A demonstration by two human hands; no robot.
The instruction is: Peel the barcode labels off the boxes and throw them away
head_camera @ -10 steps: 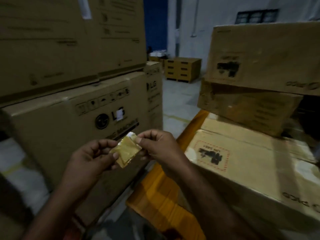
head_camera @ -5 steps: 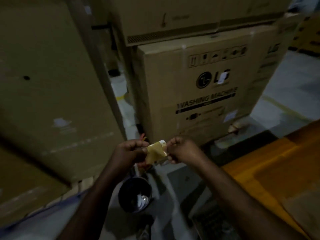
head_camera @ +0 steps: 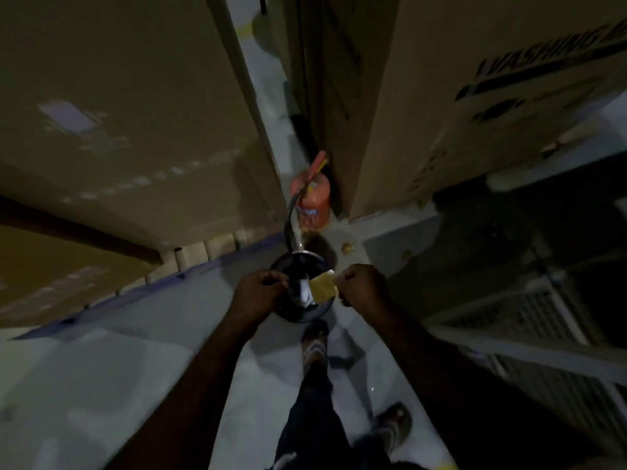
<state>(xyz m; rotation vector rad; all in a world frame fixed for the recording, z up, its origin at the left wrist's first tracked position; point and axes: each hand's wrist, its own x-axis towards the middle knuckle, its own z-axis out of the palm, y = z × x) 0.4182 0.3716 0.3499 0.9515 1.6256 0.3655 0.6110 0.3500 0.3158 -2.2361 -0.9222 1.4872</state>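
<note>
**One peeled label held over one pail**

Nearest to us are our two feet in sandals, one forward [head_camera: 315,337] and one back at the right [head_camera: 393,425], standing on the pale floor [head_camera: 101,368]. Our two bare forearms reach out from the near edge.

The left hand [head_camera: 263,290] has its fingers curled in and sits apart from the label. We cannot make out anything in it. The right hand [head_camera: 361,286] pinches one yellowish label [head_camera: 322,288] by its right edge. The label hangs between the two hands, over the right side of the pail's mouth as we look down.

The single dark, shiny pail [head_camera: 305,318] stands on the floor just beyond the forward foot. Its wire handle [head_camera: 290,218] arcs away from us, and pale scraps [head_camera: 303,293] lie inside; they are too blurred for us to count.

Just past the pail is one red canister [head_camera: 310,201]. It sits at the mouth of the gap between two tall cardboard boxes. The left box [head_camera: 135,79] carries one pale rectangular patch [head_camera: 66,117]. The right box [head_camera: 424,96] shows dark print reading "WASHING"
</note>
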